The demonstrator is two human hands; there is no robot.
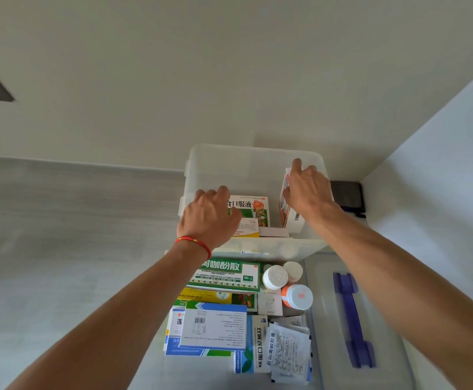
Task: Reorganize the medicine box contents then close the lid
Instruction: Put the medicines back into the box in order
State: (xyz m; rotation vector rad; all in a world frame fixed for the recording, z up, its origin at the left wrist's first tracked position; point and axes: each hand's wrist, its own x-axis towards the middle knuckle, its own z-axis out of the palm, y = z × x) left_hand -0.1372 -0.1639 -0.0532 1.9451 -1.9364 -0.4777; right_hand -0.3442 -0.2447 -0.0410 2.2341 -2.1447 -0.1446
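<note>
The left hand [211,218], fingers curled, rests on flat cartons inside the clear medicine box [246,159]; whether it grips one cannot be told. The right hand [307,190] clasps a white carton [290,209] upright against the right wall, probably to save room. Loose packets [215,325] and bottles [276,277] await below the hands, with the lid [370,319] under the right forearm.

- Left hand [211,213] rests on cartons inside the clear box [229,161]
- Right hand [308,190] grips an upright white carton [293,218] in the box
- Lid [370,319] lies beside loose packets [212,325] on the surface [75,220]
</note>
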